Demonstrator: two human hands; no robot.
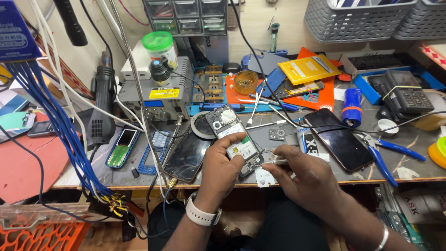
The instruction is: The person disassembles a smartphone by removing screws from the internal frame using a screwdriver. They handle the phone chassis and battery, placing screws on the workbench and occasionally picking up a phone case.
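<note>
Phone [233,139], back cover off and internals exposed, sits centre frame, propped off the bench edge. Left hand [223,165] wraps it from below with the thumb across the lower board, which pins it steady and tilts the open side toward the camera. Right hand [304,176] is pinched closed on tweezers [274,161], tips aimed at the phone's lower right edge; the heel of the hand seems to rest near the bench edge, likely for fine control.

Head view, around it:
- Dark screen [187,155] lies flat just left of the phone, partly under the left hand.
- Black handset [339,139], face up, right of centre, out of the working zone.
- Blue pliers [388,155] beside it, right side, within reach of the right hand.
- Rework station [160,100] upper left of centre; hot air gun [103,111] hangs to its left.
- Small keypad board [121,148] and blue keypad frame [155,151] parked left.
- Orange mat [320,93] at upper centre-right holds parts and a yellow battery [309,69].
- Blue wire bundle [60,125] drops down the left side.
</note>
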